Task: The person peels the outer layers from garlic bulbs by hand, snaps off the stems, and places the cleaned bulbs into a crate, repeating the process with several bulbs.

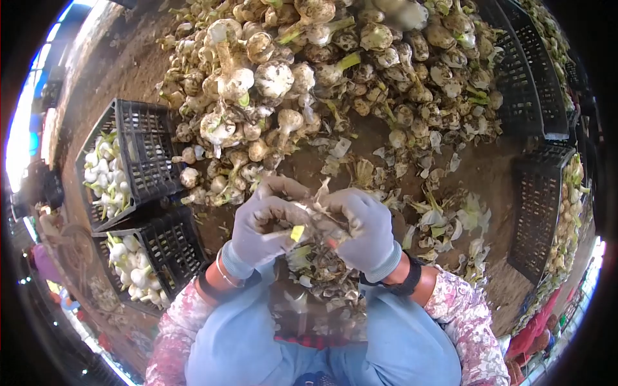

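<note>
In grey-white gloves, my left hand (257, 228) and my right hand (367, 228) meet low over the ground between my knees. Both have their fingers curled in around a garlic bulb (314, 215), which they largely hide. Its cut yellow-green stem end (297, 233) pokes out by my left fingers. Dry, papery skin (320, 192) sticks up near my right fingertips. A small reddish spot shows at my right thumb. Beneath the hands lies a heap of peeled-off skins (328, 273).
A big pile of soil-marked garlic (273, 78) spreads ahead. On the left stand two black crates (151, 151) of cleaner white bulbs (106, 174). More black crates (537, 206) line the right side, with garlic beyond them. Loose skins (473, 215) litter the ground at right.
</note>
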The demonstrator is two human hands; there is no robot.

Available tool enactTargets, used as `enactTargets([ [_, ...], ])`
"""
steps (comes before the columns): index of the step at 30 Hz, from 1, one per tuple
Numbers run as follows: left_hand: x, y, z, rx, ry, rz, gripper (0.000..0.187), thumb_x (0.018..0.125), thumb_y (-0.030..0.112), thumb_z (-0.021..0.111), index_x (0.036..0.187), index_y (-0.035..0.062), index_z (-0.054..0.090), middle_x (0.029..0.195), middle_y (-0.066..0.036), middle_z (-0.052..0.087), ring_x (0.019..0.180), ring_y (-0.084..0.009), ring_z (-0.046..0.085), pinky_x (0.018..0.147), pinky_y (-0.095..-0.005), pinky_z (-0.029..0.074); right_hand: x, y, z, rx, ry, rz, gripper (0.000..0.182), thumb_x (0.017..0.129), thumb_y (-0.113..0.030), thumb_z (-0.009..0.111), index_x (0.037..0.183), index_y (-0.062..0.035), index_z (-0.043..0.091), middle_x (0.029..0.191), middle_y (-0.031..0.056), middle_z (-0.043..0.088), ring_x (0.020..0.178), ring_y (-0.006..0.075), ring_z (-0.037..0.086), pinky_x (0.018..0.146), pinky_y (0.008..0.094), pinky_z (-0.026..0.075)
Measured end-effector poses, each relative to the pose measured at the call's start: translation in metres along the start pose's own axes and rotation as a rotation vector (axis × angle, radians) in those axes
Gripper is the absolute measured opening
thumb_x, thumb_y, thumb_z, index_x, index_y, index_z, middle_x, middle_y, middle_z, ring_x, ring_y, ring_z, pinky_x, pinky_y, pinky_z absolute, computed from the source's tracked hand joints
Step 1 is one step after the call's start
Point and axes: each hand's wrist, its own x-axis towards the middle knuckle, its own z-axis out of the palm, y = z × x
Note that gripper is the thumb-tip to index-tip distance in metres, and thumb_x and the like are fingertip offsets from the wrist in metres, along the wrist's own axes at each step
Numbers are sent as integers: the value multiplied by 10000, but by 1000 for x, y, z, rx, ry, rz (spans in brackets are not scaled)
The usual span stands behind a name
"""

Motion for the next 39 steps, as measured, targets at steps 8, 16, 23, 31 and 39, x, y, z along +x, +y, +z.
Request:
enactTargets([
  [8,2,-1,7,-111,-3,38,179,784,80,784,950,33,739,1174,-135,589,1071,-216,579,922,-338,458,4,27,4,-128,-30,116,416,657,-179,785,1012,-74,596,869,149,630,820,366,629,711,432,497],
  [16,2,-6,-4,-519,88,0,185,840,138,751,967,18,690,1045,-120,622,1037,-266,616,895,-391,510,-18,56,6,-244,-202,338,307,774,-193,712,1023,-52,599,935,161,656,815,372,632,700,437,500],
  [23,5,-10,11,-855,265,-230,238,966,123,591,1172,6,564,1165,-139,627,1071,-247,632,859,-390,561,-3,3,6,151,101,55,400,774,-163,788,1107,-50,598,1031,146,637,925,332,639,827,394,526],
  [31,12,-13,26,-979,406,-258,160,996,96,503,1106,21,590,1134,-158,644,1061,-298,641,924,-445,553,3,31,20,209,6,-14,333,672,-48,777,949,-82,594,972,134,643,881,351,624,741,398,512],
  [39,10,4,-9,-1131,352,-203,191,939,254,587,996,71,593,1012,-93,601,1106,-301,565,964,-473,500,-58,102,29,-188,-435,74,304,787,-254,733,1009,-69,638,981,134,653,846,335,646,749,386,532],
])
